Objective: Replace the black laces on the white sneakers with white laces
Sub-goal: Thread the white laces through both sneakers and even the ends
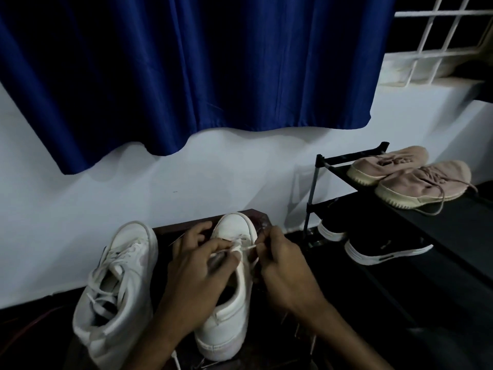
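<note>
Two white sneakers stand on a dark wooden stool [170,231]. The left sneaker [120,292] is threaded with white laces and leans to the left. The right sneaker [232,303] points away from me, toe toward the wall. My left hand [197,265] rests over its tongue and pinches a white lace [246,247] near the front eyelets. My right hand [280,260] grips the same lace at the shoe's right side. No black lace shows.
A black shoe rack [320,166] stands to the right with a pair of beige sneakers [408,177] on top and black sneakers [381,249] below. A blue curtain [186,62] hangs above the white wall. A white lace end [176,361] dangles at the stool's front.
</note>
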Tool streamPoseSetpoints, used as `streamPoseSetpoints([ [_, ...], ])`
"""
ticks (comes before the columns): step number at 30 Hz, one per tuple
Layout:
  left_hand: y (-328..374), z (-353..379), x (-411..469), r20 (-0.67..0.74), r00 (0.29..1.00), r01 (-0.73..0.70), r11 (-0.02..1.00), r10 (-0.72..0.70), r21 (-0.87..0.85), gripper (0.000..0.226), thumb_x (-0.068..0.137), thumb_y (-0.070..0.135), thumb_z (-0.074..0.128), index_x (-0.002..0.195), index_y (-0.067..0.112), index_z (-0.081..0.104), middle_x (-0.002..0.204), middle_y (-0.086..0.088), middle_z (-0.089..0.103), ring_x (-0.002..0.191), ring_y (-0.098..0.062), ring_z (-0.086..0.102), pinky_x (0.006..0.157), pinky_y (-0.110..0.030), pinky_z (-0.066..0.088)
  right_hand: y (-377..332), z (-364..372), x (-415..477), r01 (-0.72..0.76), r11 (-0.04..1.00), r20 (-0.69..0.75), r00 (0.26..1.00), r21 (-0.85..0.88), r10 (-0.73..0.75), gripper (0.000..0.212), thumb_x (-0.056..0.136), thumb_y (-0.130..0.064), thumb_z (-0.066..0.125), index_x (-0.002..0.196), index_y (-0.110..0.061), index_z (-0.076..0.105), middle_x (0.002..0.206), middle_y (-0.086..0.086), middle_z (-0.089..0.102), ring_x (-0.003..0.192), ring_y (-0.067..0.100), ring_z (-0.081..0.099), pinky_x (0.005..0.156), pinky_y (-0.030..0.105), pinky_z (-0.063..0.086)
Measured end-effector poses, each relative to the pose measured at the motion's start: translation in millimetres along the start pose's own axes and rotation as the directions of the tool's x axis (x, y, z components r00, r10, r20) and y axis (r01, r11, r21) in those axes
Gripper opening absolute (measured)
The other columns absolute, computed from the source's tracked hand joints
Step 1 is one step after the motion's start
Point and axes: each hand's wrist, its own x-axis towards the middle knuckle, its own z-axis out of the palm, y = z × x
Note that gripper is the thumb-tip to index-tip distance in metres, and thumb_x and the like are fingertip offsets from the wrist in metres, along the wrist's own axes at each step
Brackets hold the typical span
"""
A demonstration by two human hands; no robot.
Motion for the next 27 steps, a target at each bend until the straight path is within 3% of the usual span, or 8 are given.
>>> streamPoseSetpoints([
  [4,-0.3,2.4,5.0,0.025,0.999,0.034,0.999,-0.033,-0.028,0.029,0.062,0.065,0.045,0.085,0.061,0.061,0.135,0.027,0.038,0.128,-0.002,0.036,0.108,-0.031,0.031,0.0,-31.0,7.2,-0.221,0.948,0.221,0.960,0.227,0.171,0.017,0.099,-0.004,0.042,0.085,-0.010,0.049,0.076,0.012,0.066,0.070,0.025,0.068,0.068,0.045,0.060],
  [8,0.0,4.2,5.3,0.039,0.999,0.026,0.997,-0.023,-0.074,0.035,0.061,0.062,0.045,0.093,0.057,0.057,0.135,0.027,0.040,0.128,0.002,0.035,0.101,-0.017,0.026,10.3,-58.4,10.4,-0.169,0.985,0.486,0.862,0.011,0.143,0.011,0.100,-0.015,0.049,0.091,-0.015,0.056,0.086,0.006,0.069,0.083,0.020,0.068,0.068,0.042,0.060],
  [12,-2.2,3.7,4.0,0.039,0.999,0.021,0.994,-0.017,-0.108,0.036,0.061,0.061,0.047,0.095,0.055,0.059,0.136,0.025,0.041,0.129,0.004,0.034,0.109,-0.026,0.032,2.4,-43.8,11.6,-0.046,0.992,0.278,0.961,0.114,0.012,0.023,0.102,-0.035,0.047,0.091,-0.018,0.058,0.078,-0.002,0.068,0.066,0.013,0.063,0.055,0.033,0.054],
  [14,-2.9,3.9,4.0,0.042,0.999,0.023,0.994,-0.019,-0.109,0.036,0.063,0.062,0.048,0.095,0.051,0.062,0.137,0.023,0.041,0.131,0.003,0.033,0.111,-0.029,0.032,-1.1,-28.5,9.9,0.146,0.988,0.186,0.973,-0.044,-0.135,0.031,0.098,-0.051,0.044,0.089,-0.025,0.057,0.072,-0.010,0.063,0.064,0.004,0.059,0.060,0.028,0.050],
  [17,-5.1,4.9,5.3,0.036,0.999,0.030,0.994,-0.027,-0.104,0.037,0.063,0.062,0.049,0.086,0.041,0.067,0.137,0.020,0.042,0.132,0.000,0.035,0.112,-0.033,0.032,4.9,-9.7,11.1,0.352,0.897,0.180,0.933,-0.268,-0.312,0.029,0.097,-0.051,0.044,0.087,-0.024,0.051,0.078,-0.009,0.060,0.072,0.011,0.059,0.067,0.039,0.050],
  [21,-4.5,5.3,4.8,0.060,0.998,0.027,0.997,-0.023,-0.072,0.036,0.063,0.062,0.047,0.088,0.044,0.066,0.139,0.020,0.042,0.132,0.001,0.035,0.110,-0.031,0.033,14.8,-49.6,20.2,0.217,0.975,0.564,0.801,0.041,-0.201,0.021,0.101,-0.023,0.053,0.083,-0.013,0.059,0.076,-0.004,0.067,0.068,0.009,0.060,0.061,0.028,0.048],
  [24,-0.4,2.7,2.5,0.079,0.996,0.034,0.997,-0.029,-0.067,0.035,0.061,0.062,0.045,0.083,0.043,0.064,0.141,0.018,0.041,0.133,0.003,0.032,0.105,-0.021,0.024,26.8,-83.9,20.0,0.077,0.997,0.767,0.640,0.004,-0.053,0.025,0.101,-0.021,0.053,0.084,-0.005,0.060,0.078,0.003,0.069,0.072,0.009,0.059,0.060,0.022,0.044],
  [27,1.1,2.4,2.2,0.071,0.997,0.027,0.998,-0.022,-0.062,0.036,0.060,0.062,0.045,0.082,0.040,0.063,0.140,0.016,0.042,0.132,0.003,0.033,0.104,-0.020,0.024,32.0,-77.7,22.3,0.153,0.988,0.724,0.684,-0.029,-0.084,0.025,0.098,-0.033,0.058,0.087,-0.013,0.067,0.080,-0.004,0.067,0.075,0.005,0.058,0.074,0.021,0.046],
])
